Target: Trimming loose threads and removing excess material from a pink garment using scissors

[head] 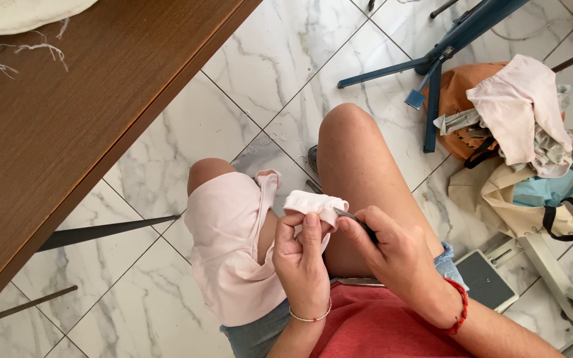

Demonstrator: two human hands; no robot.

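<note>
While the pale pink garment lies draped over the left thigh, one small folded section of it is lifted up between both hands, prob. so the seam sits taut and close to the eyes. Left hand pinches that raised fold w/ thumb and forefinger, other fingers curled under the fabric as backing; wrist is bent inward, a beaded bracelet round it. Right hand is closed in a pinch on a thin metal tool, poss. a seam ripper or small snips, can't tell which, w/ its tip touching the edge of the fold. Right forearm comes in from lower right, wrist w/ a red string band, fingers bunched tight round the handle for fine control. Rest of the cloth hangs slack between the knees, out of the way.

Nearby: wooden table at left w/ loose threads on top, marble tile floor, a heap of fabric pieces and bags at right beside blue chair legs, and a grey pedal-like box near the right elbow.
</note>
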